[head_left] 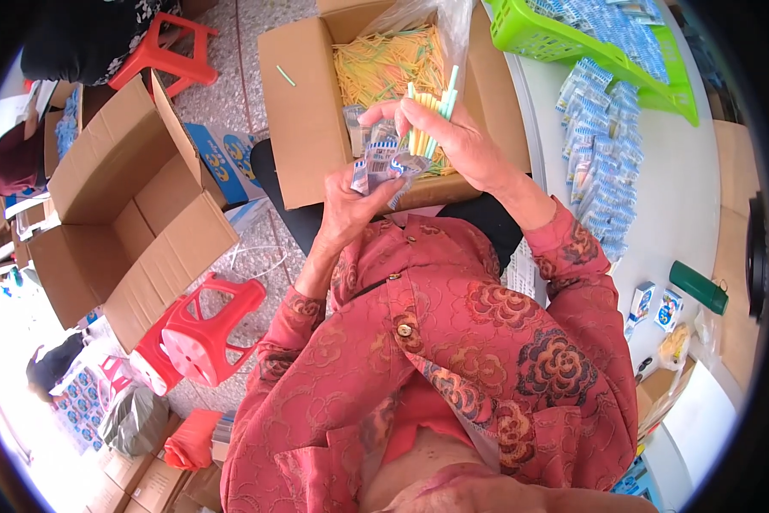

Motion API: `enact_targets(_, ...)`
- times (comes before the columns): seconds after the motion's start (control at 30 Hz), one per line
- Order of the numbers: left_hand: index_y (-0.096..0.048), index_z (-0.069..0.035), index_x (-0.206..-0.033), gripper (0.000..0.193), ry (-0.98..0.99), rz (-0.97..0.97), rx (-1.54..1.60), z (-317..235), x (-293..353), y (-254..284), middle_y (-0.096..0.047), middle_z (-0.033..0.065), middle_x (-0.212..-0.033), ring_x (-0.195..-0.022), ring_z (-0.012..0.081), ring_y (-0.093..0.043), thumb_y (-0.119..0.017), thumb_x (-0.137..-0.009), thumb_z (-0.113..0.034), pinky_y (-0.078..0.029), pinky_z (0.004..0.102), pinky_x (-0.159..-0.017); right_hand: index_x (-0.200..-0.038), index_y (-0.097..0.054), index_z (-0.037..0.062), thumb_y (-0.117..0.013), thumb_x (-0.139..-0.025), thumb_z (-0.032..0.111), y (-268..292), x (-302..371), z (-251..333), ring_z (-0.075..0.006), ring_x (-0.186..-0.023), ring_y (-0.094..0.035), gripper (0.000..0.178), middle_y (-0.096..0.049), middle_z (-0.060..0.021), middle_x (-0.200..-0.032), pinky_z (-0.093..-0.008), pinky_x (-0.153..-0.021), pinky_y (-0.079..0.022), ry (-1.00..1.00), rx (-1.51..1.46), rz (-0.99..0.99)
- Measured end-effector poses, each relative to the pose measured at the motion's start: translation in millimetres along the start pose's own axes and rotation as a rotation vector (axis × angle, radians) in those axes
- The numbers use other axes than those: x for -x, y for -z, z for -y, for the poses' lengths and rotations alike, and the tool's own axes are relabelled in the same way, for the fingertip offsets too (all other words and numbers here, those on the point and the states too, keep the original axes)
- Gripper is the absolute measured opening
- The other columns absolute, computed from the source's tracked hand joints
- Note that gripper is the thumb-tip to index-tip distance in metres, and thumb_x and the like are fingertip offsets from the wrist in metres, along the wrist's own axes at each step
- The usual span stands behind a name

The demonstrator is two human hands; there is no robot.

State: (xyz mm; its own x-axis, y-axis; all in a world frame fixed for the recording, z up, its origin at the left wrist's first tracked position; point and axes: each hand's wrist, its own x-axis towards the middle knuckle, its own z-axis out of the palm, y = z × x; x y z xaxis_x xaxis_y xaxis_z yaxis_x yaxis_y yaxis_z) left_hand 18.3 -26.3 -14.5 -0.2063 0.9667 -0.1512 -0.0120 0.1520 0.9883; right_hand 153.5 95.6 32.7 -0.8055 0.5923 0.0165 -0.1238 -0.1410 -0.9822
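My left hand is closed around several small clear packets with blue-and-white print. Just above them, my right hand grips a bunch of thin yellow and pale green plastic sticks, their lower ends meeting the packets' tops. Exactly how far the sticks reach into a packet is hidden by fingers and film. Both hands are over the near side of an open cardboard box at my lap. Inside it lies a heap of loose yellow, orange and green sticks on a clear plastic liner.
One green stick lies on the box's left flap. To the right, a white table carries rows of blue packets, a green basket and a green bottle. An open carton and red stools stand left.
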Motion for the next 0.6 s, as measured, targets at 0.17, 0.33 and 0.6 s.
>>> enact_targets(0.17, -0.064, -0.001, -0.086, 0.014, 0.012, 0.035, 0.027, -2, 0, -1, -0.057, -0.0046, -0.069, -0.061, 0.0019, -0.046, -0.067, -0.076, -0.009, -0.04, 0.0187, -0.054, -0.094, -0.055, 0.0037, -0.038, -0.092, 0.033, -1, 2, 7, -0.0125, -0.087, -0.049, 0.033, -0.056, -0.0075, -0.098, -0.0272, -0.078, -0.039, 0.006, 0.143, 0.033)
enact_targets(0.33, -0.064, 0.0, -0.084, 0.014, 0.077, 0.096, 0.092, -4, -1, -1, -0.059, -0.0028, -0.071, -0.063, 0.0029, -0.05, -0.067, -0.076, -0.01, -0.042, 0.0199, -0.055, -0.102, -0.057, 0.0056, -0.04, -0.091, 0.035, -6, 2, 14, -0.0103, -0.078, -0.048, 0.036, -0.055, -0.0028, -0.093, -0.0251, -0.071, -0.041, 0.153, 0.204, 0.071)
enact_targets(0.6, -0.064, 0.0, -0.083, 0.014, 0.131, 0.136, 0.095, -4, -2, 0, -0.06, -0.0025, -0.072, -0.063, 0.003, -0.051, -0.068, -0.076, -0.011, -0.043, 0.0199, -0.056, -0.102, -0.055, 0.0011, -0.037, -0.093, 0.027, 2, 0, 18, -0.019, -0.116, -0.041, 0.034, -0.057, -0.0072, -0.11, -0.0274, -0.081, -0.039, 0.124, 0.158, 0.168)
